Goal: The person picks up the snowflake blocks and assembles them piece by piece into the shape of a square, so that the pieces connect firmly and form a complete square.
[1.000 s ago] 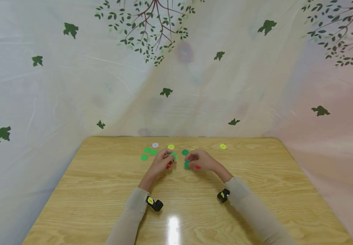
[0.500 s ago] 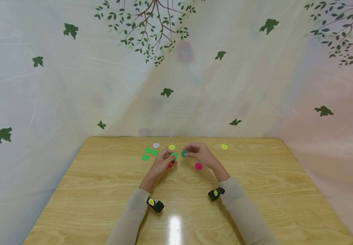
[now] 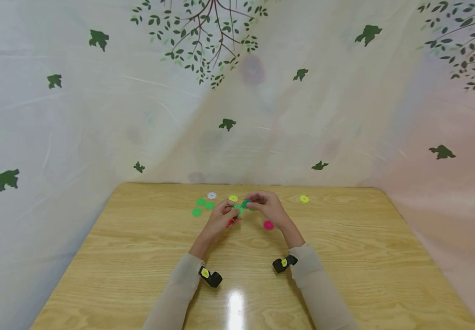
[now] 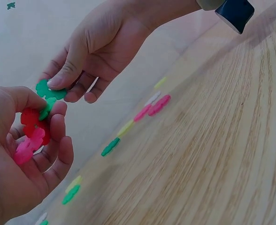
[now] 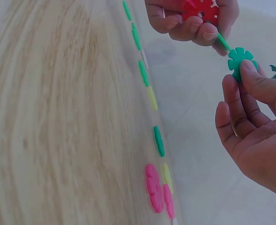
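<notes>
My left hand [image 3: 219, 221] holds a small chain of flower-shaped plastic interlocking discs. In the left wrist view the chain shows a pink disc [image 4: 29, 147], a red disc [image 4: 30, 117] and a light green disc [image 4: 46, 108], partly covered by fingers. Between thumb and fingers, my right hand [image 3: 269, 208] pinches a dark green disc [image 5: 236, 60]. Its edge meets the edge of the light green disc; whether their slots are engaged I cannot tell. Both hands are raised over the far half of the table.
Several green discs [image 3: 197, 212] lie left of the hands on the wooden table [image 3: 138, 256], near a white disc [image 3: 212, 195] and a yellow disc [image 3: 233, 198]. A pink disc [image 3: 268, 225] lies below the right hand. A patterned cloth [image 3: 171, 137] hangs behind the table.
My right hand has risen from near the pink disc and moved toward the left hand, bringing the dark green disc up against the light green one. The left hand has stayed nearly still.
</notes>
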`<state>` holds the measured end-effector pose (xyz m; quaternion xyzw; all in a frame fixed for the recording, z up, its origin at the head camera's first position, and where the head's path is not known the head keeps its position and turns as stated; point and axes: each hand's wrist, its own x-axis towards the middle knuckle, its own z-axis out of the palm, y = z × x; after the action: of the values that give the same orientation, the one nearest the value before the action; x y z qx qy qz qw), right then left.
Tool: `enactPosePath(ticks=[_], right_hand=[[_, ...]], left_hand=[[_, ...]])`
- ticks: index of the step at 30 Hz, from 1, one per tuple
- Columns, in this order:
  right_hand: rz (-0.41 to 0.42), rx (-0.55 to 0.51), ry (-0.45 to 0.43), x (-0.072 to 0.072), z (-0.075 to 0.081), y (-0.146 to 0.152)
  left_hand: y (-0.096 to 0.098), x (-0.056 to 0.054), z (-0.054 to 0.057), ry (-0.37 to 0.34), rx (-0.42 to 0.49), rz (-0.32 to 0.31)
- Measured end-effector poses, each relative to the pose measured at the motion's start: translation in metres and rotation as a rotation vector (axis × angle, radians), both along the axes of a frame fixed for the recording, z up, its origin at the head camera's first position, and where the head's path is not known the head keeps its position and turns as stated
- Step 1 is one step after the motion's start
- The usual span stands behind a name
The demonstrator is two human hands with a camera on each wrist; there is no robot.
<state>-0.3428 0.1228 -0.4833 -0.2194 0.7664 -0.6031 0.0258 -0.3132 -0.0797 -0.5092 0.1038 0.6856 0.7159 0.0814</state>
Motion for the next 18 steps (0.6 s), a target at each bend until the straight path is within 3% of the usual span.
enactPosePath(ticks=[9, 18], right_hand=[[0.008, -0.057, 0.031, 0.0007, -0.0058, 0.0009], [0.002, -0.093, 0.029, 0.0011, -0.0053, -0.0004]], left_hand=[[0.0037, 0.0003, 0.0, 0.034, 0.038, 0.008], [0.0035, 0.0021, 0.0026, 0.022, 0.027, -0.002]])
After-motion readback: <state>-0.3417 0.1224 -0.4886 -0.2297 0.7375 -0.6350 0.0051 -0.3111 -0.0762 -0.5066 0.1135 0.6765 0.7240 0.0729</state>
